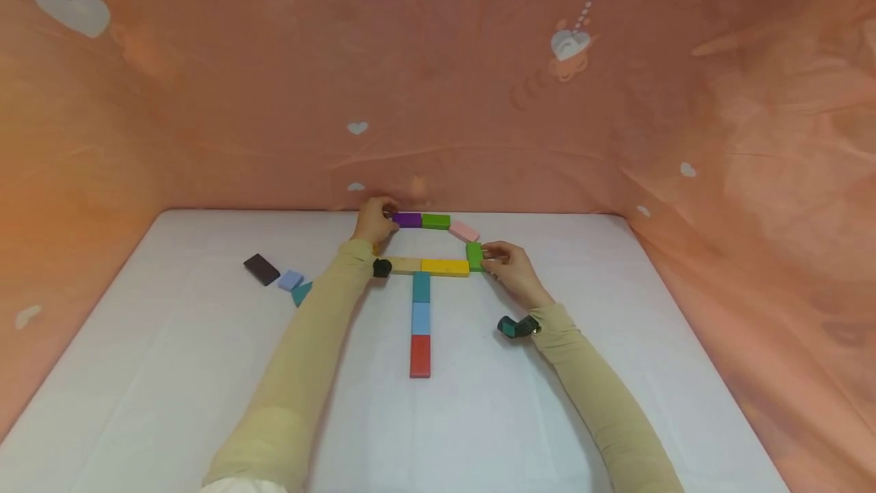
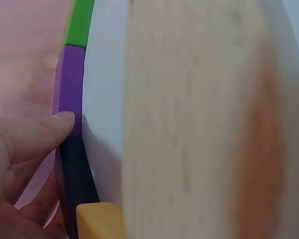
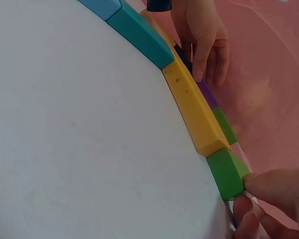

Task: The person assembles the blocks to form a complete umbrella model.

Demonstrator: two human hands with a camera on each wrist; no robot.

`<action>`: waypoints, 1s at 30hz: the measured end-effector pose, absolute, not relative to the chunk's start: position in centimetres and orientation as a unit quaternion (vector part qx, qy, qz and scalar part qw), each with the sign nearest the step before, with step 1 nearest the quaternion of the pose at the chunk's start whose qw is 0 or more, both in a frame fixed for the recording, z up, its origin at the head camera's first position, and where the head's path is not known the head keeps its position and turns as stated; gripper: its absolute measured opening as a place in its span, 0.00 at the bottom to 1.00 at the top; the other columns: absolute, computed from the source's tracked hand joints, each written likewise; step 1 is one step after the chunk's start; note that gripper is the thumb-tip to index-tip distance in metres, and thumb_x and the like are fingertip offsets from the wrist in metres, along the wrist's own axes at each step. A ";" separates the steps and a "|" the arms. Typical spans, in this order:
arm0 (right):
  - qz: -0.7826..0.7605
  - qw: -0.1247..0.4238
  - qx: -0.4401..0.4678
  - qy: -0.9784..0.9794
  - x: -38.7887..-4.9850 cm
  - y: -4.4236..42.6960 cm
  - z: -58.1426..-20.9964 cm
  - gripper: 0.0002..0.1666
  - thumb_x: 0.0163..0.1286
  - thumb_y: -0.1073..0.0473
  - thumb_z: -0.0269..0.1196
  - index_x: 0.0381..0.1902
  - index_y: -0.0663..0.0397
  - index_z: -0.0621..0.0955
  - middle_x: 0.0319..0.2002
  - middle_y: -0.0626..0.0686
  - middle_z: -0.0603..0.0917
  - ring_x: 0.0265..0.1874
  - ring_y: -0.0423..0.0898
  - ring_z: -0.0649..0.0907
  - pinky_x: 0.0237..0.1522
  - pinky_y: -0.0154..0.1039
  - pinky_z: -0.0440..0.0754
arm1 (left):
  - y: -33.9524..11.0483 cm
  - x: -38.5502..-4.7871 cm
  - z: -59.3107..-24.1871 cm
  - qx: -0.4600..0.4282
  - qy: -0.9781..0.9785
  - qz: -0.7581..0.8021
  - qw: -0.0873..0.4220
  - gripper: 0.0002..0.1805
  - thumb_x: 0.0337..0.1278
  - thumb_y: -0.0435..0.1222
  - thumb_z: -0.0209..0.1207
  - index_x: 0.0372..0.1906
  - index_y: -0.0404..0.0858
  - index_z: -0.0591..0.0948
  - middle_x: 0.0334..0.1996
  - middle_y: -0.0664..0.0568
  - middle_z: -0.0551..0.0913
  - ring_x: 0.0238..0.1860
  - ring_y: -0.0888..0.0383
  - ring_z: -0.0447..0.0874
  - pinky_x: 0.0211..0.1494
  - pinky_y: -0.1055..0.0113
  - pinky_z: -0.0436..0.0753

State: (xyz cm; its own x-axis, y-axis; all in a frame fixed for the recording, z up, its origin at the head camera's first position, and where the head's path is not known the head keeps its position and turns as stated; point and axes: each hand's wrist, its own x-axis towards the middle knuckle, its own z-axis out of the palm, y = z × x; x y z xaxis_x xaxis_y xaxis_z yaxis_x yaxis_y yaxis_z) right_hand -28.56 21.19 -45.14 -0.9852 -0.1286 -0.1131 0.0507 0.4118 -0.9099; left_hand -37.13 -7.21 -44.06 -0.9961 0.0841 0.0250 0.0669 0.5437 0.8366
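Observation:
My left hand [image 1: 375, 221] is at the far left end of a row of blocks, its thumb on a purple block [image 2: 70, 84] and fingers behind it. A dark block [image 2: 78, 167] adjoins the purple one, hidden by the hand in the head view. My right hand [image 1: 518, 274] has thumb and fingers at the right edge of a green block [image 1: 474, 257]. Between the hands run another green block [image 1: 436, 222] and a pink block [image 1: 464, 231]. A pale wooden block [image 1: 405, 265] and a yellow block [image 1: 445, 268] form a crossbar.
Below the crossbar, teal [image 1: 420, 287], light blue [image 1: 420, 318] and red [image 1: 420, 357] blocks stretch toward me. Left of my left forearm lie a dark brown block [image 1: 261, 269], a blue block [image 1: 290, 280] and a teal piece [image 1: 301, 294]. Pink cloth [image 1: 438, 97] surrounds the white table [image 1: 479, 417].

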 end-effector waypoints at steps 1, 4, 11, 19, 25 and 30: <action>-0.542 0.082 -0.023 0.836 -28.6 21.2 -45.2 0.21 0.67 0.66 0.60 0.57 0.63 0.76 0.49 0.61 0.79 0.37 0.47 0.78 0.34 0.33 0.78 | -7.2 -37.1 -44.0 0.044 0.878 0.477 0.007 0.21 0.47 0.17 0.62 0.50 0.27 0.79 0.48 0.36 0.79 0.51 0.44 0.76 0.57 0.56 0.75; -0.540 0.083 -0.022 0.837 -28.6 21.2 -45.2 0.21 0.67 0.66 0.60 0.57 0.63 0.76 0.49 0.61 0.79 0.37 0.48 0.78 0.33 0.33 0.78 | -7.2 -37.0 -44.0 0.045 0.877 0.478 -0.002 0.21 0.46 0.17 0.63 0.50 0.26 0.79 0.47 0.35 0.80 0.50 0.43 0.77 0.57 0.56 0.75; -0.545 0.087 -0.014 0.834 -28.7 21.1 -45.2 0.21 0.66 0.66 0.61 0.57 0.62 0.76 0.48 0.60 0.79 0.37 0.48 0.77 0.33 0.32 0.78 | -7.3 -37.0 -44.1 0.041 0.877 0.479 -0.007 0.21 0.45 0.17 0.64 0.49 0.26 0.79 0.46 0.35 0.80 0.50 0.43 0.78 0.56 0.56 0.76; -0.545 0.085 -0.027 0.834 -28.6 21.1 -45.1 0.21 0.67 0.66 0.60 0.57 0.63 0.76 0.49 0.61 0.79 0.37 0.48 0.77 0.33 0.32 0.78 | -7.4 -37.1 -44.3 0.039 0.875 0.482 -0.016 0.21 0.44 0.18 0.65 0.48 0.26 0.79 0.46 0.35 0.81 0.48 0.43 0.77 0.56 0.56 0.76; -0.545 0.089 -0.020 0.833 -28.7 21.0 -45.2 0.21 0.67 0.66 0.61 0.57 0.62 0.76 0.49 0.60 0.79 0.37 0.47 0.77 0.33 0.32 0.78 | -7.5 -37.1 -44.4 0.036 0.877 0.479 -0.023 0.21 0.43 0.18 0.66 0.48 0.25 0.79 0.45 0.35 0.81 0.48 0.43 0.77 0.55 0.56 0.76; -0.549 0.091 -0.021 0.831 -28.8 21.0 -45.3 0.21 0.67 0.66 0.61 0.57 0.62 0.76 0.49 0.61 0.79 0.36 0.48 0.77 0.33 0.33 0.78 | -7.6 -36.9 -44.3 0.037 0.876 0.481 -0.018 0.22 0.43 0.18 0.66 0.49 0.25 0.78 0.46 0.35 0.80 0.48 0.43 0.77 0.56 0.56 0.76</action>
